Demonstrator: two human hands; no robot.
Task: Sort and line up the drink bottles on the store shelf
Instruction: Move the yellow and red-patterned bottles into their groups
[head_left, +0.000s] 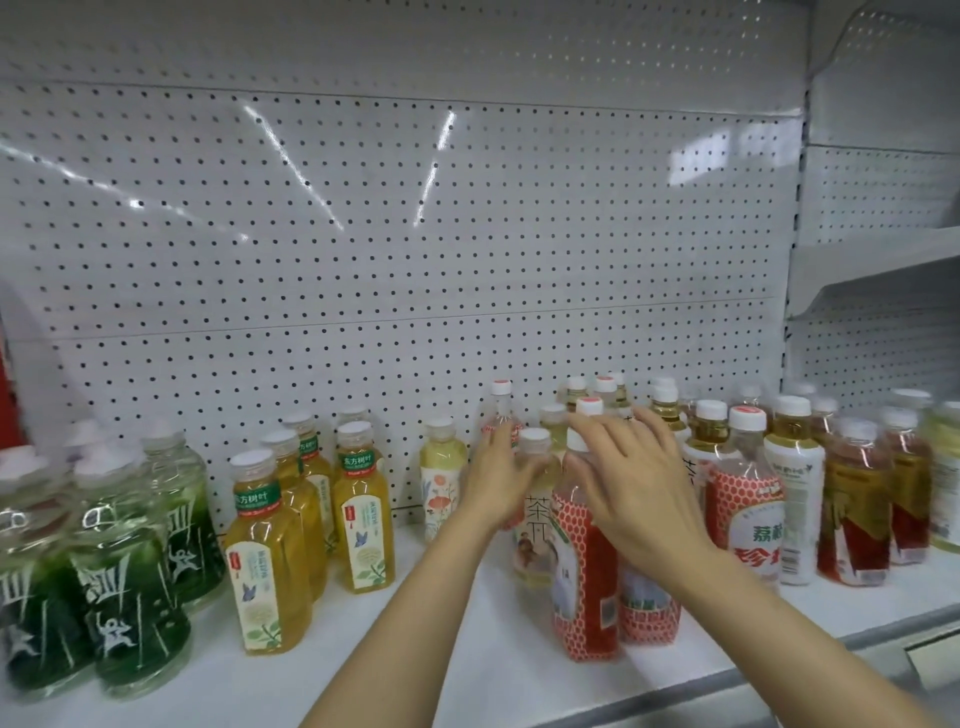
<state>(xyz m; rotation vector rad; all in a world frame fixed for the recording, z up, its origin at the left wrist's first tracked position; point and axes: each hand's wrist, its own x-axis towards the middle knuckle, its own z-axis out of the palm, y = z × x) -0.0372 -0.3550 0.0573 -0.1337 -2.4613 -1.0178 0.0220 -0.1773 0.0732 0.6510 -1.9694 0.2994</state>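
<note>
Both my hands reach into a mixed cluster of drink bottles on the white shelf (467, 670). My left hand (498, 480) curls around a pale tea bottle (535, 519) with a white cap. My right hand (636, 480) lies with spread fingers over the shoulder of a red honeycomb-label bottle (584, 587). Several green bottles (124, 587) stand grouped at the far left. Several yellow tea bottles (265, 566) stand in rows beside them. One floral-label bottle (441, 478) stands alone near the back.
To the right stand more mixed bottles: a red honeycomb one (748, 499), a white-label one (795, 493) and dark red ones (854, 514). A pegboard wall (415, 234) backs the shelf. A neighbouring shelf unit (872, 270) is at the right.
</note>
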